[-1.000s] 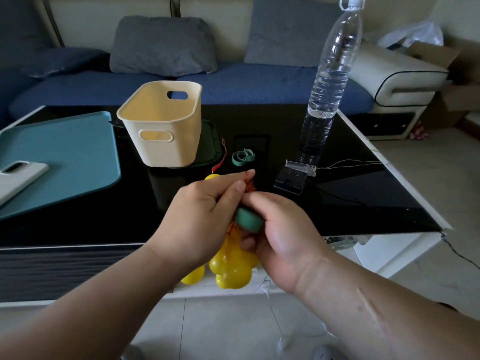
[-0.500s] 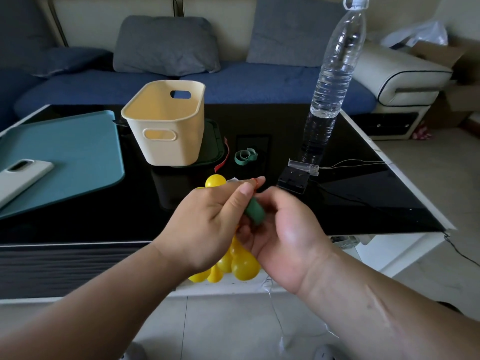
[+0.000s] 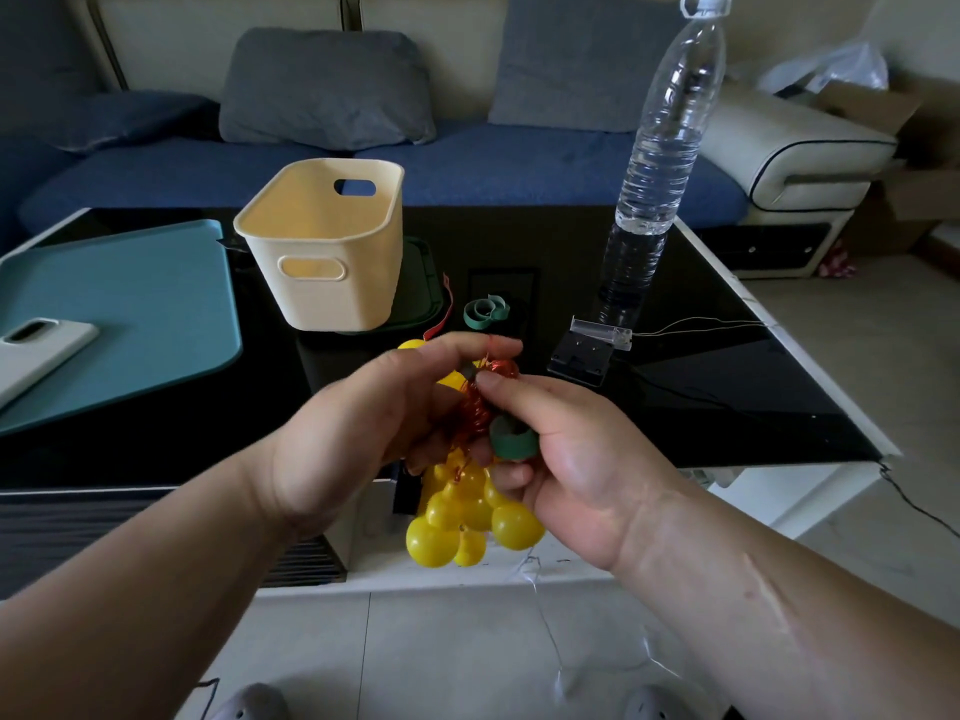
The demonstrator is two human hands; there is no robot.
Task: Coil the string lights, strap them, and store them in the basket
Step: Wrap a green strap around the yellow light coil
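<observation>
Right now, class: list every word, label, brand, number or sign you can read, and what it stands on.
No text can be read.
The water bottle has no label; the basket, teal mat and phone case show no print.
Any marking on the battery box is too small to tell.

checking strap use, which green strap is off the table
The green strap held in the right hand, against the yellow string lights. The spare green strap lies on the table right of the cream basket.
</observation>
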